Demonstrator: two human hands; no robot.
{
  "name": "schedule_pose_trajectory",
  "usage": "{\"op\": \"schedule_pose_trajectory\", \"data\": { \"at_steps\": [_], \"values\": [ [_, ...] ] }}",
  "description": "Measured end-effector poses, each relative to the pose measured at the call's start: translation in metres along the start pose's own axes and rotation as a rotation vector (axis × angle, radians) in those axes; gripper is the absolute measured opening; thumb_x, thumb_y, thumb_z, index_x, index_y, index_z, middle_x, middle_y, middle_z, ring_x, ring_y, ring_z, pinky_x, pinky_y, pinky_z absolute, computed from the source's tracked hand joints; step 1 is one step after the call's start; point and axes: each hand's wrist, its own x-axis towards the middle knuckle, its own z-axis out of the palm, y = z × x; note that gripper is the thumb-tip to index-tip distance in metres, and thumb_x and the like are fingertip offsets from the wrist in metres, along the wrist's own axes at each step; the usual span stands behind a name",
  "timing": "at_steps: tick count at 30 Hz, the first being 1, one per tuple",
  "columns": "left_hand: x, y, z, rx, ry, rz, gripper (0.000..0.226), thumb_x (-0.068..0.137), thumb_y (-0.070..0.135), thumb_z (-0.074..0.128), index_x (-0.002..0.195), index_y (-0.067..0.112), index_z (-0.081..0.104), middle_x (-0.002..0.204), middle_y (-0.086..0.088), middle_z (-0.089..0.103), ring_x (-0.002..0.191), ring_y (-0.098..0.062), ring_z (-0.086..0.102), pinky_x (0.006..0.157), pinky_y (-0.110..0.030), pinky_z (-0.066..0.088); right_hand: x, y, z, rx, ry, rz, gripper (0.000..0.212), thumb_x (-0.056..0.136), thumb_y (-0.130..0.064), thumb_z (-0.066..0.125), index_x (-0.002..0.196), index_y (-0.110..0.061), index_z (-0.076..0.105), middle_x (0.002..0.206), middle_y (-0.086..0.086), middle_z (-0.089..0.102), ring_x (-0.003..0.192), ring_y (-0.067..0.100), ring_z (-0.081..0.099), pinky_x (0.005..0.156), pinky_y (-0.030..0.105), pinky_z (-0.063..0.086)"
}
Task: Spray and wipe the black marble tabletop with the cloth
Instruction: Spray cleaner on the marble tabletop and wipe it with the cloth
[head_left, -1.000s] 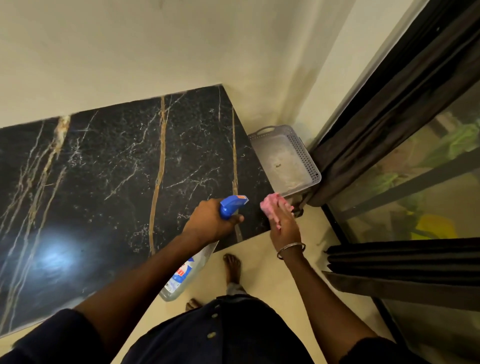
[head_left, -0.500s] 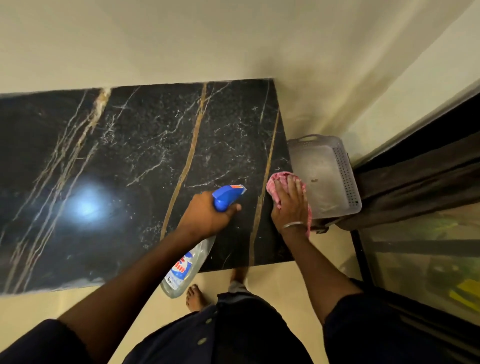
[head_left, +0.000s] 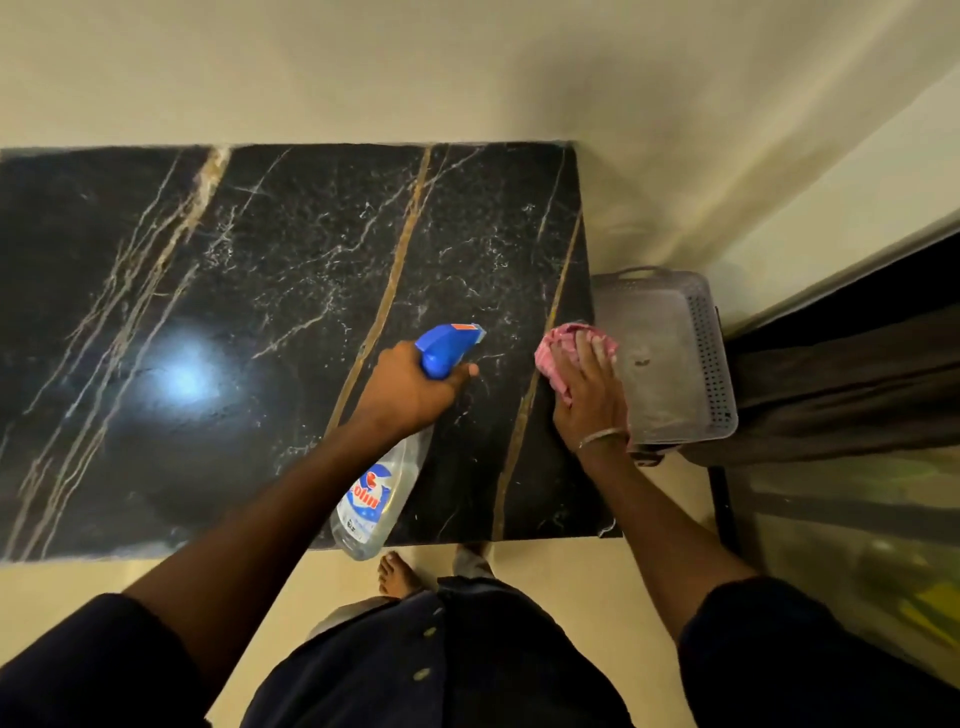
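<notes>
1. Whereas a second ago the right hand (head_left: 592, 400) held the cloth (head_left: 557, 354) bunched in the air off the near right corner, the cloth has now come down onto the black marble worktop (head_left: 260, 312). It lies at the right edge, about midway between near and far.
2. That hand rests flat on the cloth with its fingers straight and together, pressing rather than gripping. Pink folds show beyond the fingertips and to the left of the palm.
3. As before, the left hand (head_left: 410, 395) is curled round the neck of the spray bottle (head_left: 382, 488). The blue nozzle points far and right, at the marble just left of the cloth. The clear body slants back toward the near edge.
4. Wiping seems to have started at the right end, with the long stretch to the left probably not yet reached. No wet streaks can be made out, so whether spray has landed cannot be told.
5. Just right of the worktop stands a grey perforated basket (head_left: 719, 364), beside the cloth. Only a small dark speck and a dusty-looking bottom show inside it.
6. How much liquid the bottle holds is unclear.
</notes>
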Motion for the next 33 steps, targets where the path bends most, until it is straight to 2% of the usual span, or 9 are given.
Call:
{"op": "schedule_pose_trajectory", "data": {
  "at_steps": [3, 9, 15, 20, 24, 27, 29, 33],
  "values": [
    [-0.004, 0.004, 0.003, 0.035, 0.001, 0.038, 0.019, 0.085, 0.032, 0.069, 0.086, 0.018, 0.057, 0.06, 0.006, 0.052, 0.052, -0.003, 0.049, 0.048, -0.007, 0.039, -0.055, -0.001, 0.005, -0.024, -0.038, 0.018, 0.071, 0.083, -0.02, 0.049, 0.151, -0.018, 0.03, 0.158, 0.01, 0.026, 0.148, 0.031, 0.015, 0.119, 0.05, 0.017],
    [-0.011, -0.002, 0.004, -0.001, -0.053, 0.092, 0.02, 0.085, 0.033, 0.068, 0.085, 0.016, 0.057, 0.06, 0.004, 0.055, 0.053, -0.006, 0.052, 0.054, -0.018, 0.039, -0.131, -0.014, 0.004, -0.084, -0.051, 0.018, 0.072, 0.083, -0.019, 0.053, 0.151, -0.023, 0.029, 0.157, 0.01, 0.029, 0.148, 0.03, 0.018, 0.117, 0.052, 0.021],
    [-0.01, -0.012, 0.001, -0.013, -0.066, 0.091, 0.029, 0.083, 0.037, 0.069, 0.093, 0.011, 0.062, 0.067, -0.001, 0.06, 0.056, -0.01, 0.055, 0.054, -0.02, 0.042, -0.143, -0.018, 0.005, -0.148, -0.103, 0.047, 0.074, 0.082, -0.021, 0.052, 0.151, -0.029, 0.027, 0.159, 0.006, 0.024, 0.148, 0.028, 0.016, 0.114, 0.056, 0.024],
    [0.01, -0.012, -0.004, -0.012, -0.08, 0.069, 0.031, 0.083, 0.036, 0.069, 0.1, 0.012, 0.06, 0.071, 0.001, 0.06, 0.061, -0.008, 0.056, 0.056, -0.019, 0.041, -0.11, -0.019, 0.006, -0.036, -0.014, 0.04, 0.066, 0.08, -0.02, 0.046, 0.145, -0.022, 0.042, 0.154, 0.01, 0.035, 0.146, 0.031, 0.024, 0.115, 0.051, 0.026],
    [0.04, -0.003, -0.009, 0.015, -0.051, 0.043, 0.025, 0.084, 0.035, 0.069, 0.094, 0.014, 0.059, 0.064, 0.006, 0.056, 0.055, -0.005, 0.054, 0.051, -0.015, 0.036, -0.055, -0.013, 0.012, 0.02, 0.014, 0.057, 0.067, 0.079, -0.021, 0.049, 0.146, -0.023, 0.039, 0.155, 0.008, 0.034, 0.146, 0.03, 0.023, 0.114, 0.053, 0.027],
    [0.071, 0.004, -0.01, 0.027, -0.031, 0.027, 0.027, 0.082, 0.037, 0.07, 0.092, 0.013, 0.06, 0.063, 0.006, 0.055, 0.055, -0.006, 0.054, 0.052, -0.017, 0.038, -0.007, -0.006, 0.013, 0.053, 0.048, 0.032, 0.069, 0.078, -0.018, 0.053, 0.145, -0.023, 0.041, 0.154, 0.009, 0.035, 0.146, 0.03, 0.023, 0.119, 0.048, 0.019],
    [0.089, 0.01, -0.009, 0.029, -0.019, 0.012, 0.031, 0.081, 0.038, 0.071, 0.096, 0.013, 0.061, 0.064, 0.007, 0.055, 0.057, -0.006, 0.054, 0.053, -0.017, 0.038, 0.023, -0.003, 0.012, 0.058, 0.053, 0.019, 0.067, 0.079, -0.018, 0.053, 0.145, -0.022, 0.043, 0.154, 0.01, 0.035, 0.146, 0.031, 0.023, 0.12, 0.046, 0.016],
    [0.119, 0.024, -0.007, 0.043, -0.007, -0.003, 0.036, 0.08, 0.041, 0.071, 0.101, 0.013, 0.062, 0.066, 0.008, 0.055, 0.057, -0.004, 0.053, 0.053, -0.017, 0.036, 0.088, 0.004, 0.012, 0.021, 0.036, -0.012, 0.067, 0.078, -0.016, 0.05, 0.145, -0.02, 0.044, 0.153, 0.012, 0.036, 0.145, 0.034, 0.024, 0.119, 0.047, 0.018]
  ]
}}
